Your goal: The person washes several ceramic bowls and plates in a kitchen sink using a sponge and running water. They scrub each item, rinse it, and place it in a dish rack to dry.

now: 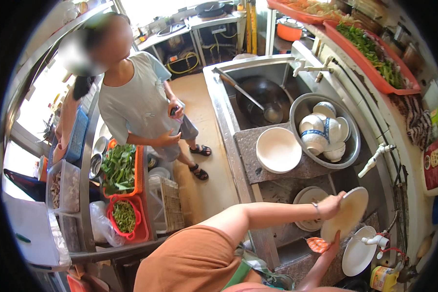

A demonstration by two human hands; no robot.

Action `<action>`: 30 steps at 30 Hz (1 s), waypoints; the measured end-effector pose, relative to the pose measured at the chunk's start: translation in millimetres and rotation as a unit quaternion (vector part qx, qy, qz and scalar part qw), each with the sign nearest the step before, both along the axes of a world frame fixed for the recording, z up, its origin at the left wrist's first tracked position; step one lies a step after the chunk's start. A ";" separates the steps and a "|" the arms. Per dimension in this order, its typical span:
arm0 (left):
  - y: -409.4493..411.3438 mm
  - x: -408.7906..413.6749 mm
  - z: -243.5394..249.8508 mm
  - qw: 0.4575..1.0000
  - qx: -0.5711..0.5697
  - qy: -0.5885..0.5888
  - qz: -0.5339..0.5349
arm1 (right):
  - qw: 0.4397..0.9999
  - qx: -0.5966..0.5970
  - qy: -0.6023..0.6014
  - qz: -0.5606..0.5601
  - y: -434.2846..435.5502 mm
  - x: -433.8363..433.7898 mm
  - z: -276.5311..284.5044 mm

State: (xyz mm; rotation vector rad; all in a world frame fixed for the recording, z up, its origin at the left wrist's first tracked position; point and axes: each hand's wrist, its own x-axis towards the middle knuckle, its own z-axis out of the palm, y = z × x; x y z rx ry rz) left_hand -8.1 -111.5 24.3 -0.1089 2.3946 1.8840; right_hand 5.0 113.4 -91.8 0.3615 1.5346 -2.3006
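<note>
My left hand (331, 207), a bracelet at its wrist, grips the upper rim of a white oval plate (346, 215) held tilted over the sink. Against the plate's lower part is my right hand (332, 248), with an orange checked cloth (317, 245) bunched in it. Beneath my left forearm, several stacked plates (311, 197) lie in the sink basin (277, 193). Another white oval plate (358, 252) rests on the stone ledge at the right, under a tap (376, 241).
A metal basin (354, 153) holds several bowls (314, 137). Beside it, a white bowl (279, 150) stands on a stone slab (253, 160). A ladle (248, 95) lies in a wok (253, 96) in the far sink. Another person (138, 98) stands across the aisle, near crates of greens (120, 168).
</note>
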 end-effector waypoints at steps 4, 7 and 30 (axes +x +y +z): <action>-55.2 33.0 -3.4 0.976 -0.143 0.116 0.117 | 0.984 0.034 0.057 0.163 19.4 -57.8 -13.1; -83.9 63.7 3.3 0.988 -0.137 0.036 0.055 | 0.977 0.075 -0.006 0.201 47.7 -92.9 -17.1; 27.7 8.0 -243.0 0.986 -0.039 -0.071 0.148 | 0.994 0.080 0.069 0.010 -9.7 -58.8 13.5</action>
